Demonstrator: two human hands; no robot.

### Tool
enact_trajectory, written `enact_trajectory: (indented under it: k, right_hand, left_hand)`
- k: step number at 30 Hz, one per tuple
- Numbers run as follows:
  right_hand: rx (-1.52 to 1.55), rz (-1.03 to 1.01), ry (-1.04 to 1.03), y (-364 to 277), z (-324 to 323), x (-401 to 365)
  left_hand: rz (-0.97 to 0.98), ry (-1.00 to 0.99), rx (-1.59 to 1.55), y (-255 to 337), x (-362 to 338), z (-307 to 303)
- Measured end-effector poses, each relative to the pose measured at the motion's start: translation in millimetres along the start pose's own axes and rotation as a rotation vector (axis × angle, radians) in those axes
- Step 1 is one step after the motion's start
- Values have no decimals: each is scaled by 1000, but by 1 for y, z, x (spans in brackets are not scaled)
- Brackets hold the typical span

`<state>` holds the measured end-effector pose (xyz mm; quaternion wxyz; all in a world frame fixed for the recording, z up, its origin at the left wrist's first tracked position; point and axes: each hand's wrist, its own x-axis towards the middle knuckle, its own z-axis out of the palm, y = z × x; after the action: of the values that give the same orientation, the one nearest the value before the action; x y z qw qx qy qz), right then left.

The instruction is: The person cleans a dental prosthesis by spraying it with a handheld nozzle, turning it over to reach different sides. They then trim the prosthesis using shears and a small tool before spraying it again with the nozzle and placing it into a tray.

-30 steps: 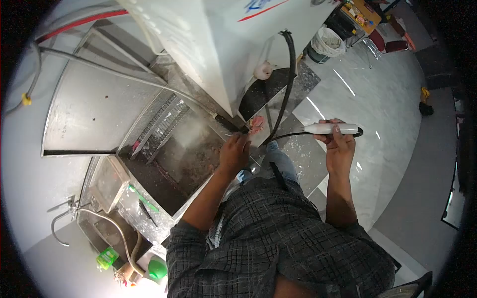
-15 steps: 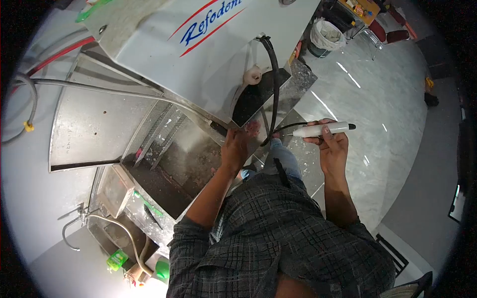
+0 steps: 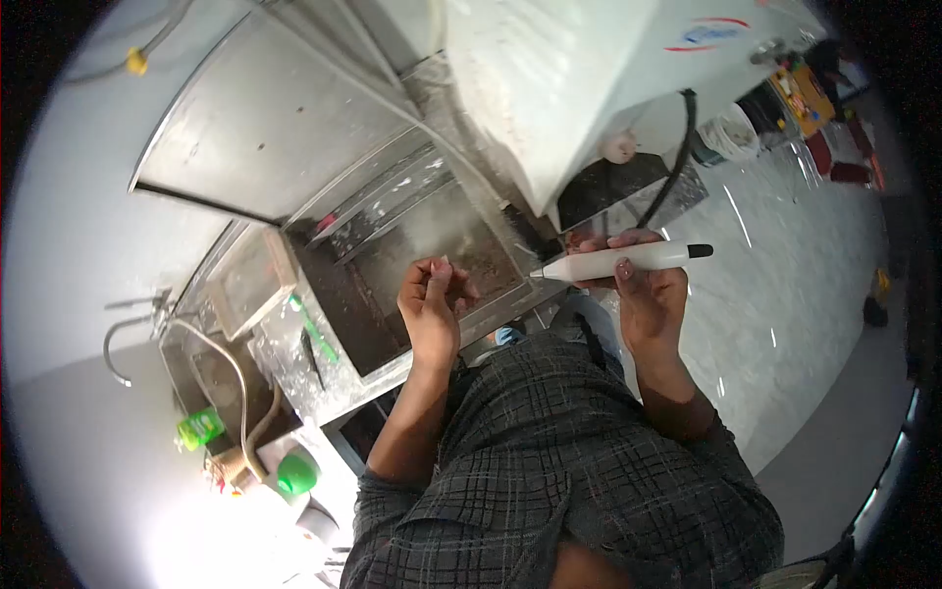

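My right hand (image 3: 652,299) is closed around a white pen-shaped tool (image 3: 599,263) with a narrow metal tip pointing left and a black end at the right. Over the near side of a dusty metal basin (image 3: 469,319), my left hand (image 3: 432,306) has its fingers curled in and the thumb pressed toward them. Whether something small sits in that pinch is hidden. The tool's tip lies to the right of the left hand, apart from it. A black cable (image 3: 679,162) hangs from the white machine (image 3: 549,88) beyond my right hand.
A raised metal lid (image 3: 255,137) stands behind the basin. On the left ledge lie a wooden-edged frame (image 3: 287,263), a green-handled tool (image 3: 314,329) and a dark thin tool (image 3: 310,358). Further left are a sink with a tap (image 3: 162,312) and a green bottle (image 3: 201,428).
My left hand has drawn away from the hose end by the machine's corner to above the basin's near side. The view has turned left; my right hand still holds the white tool.
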<state>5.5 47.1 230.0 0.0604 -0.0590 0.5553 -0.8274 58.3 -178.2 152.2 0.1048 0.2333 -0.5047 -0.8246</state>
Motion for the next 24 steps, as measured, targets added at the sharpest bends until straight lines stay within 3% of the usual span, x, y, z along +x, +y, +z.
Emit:
enact_trajectory:
  k: [3,7,11,19,24]
  right_hand:
    - [19,-30,-115,1,25,6]
    - [-2,-128,-136,7,56,8]
    - [-23,-195,-79,10,82,1]
    - [-70,-258,-123,15,93,-6]
    - [57,-227,-182,19,98,-15]
  left_hand:
    - [112,44,97,14,-12,-14]
    - [141,90,-38,32,-30,-18]
    - [167,4,-106,40,-39,-31]
    - [209,-29,-227,52,-45,-28]
    - [205,-14,-201,53,-48,-25]
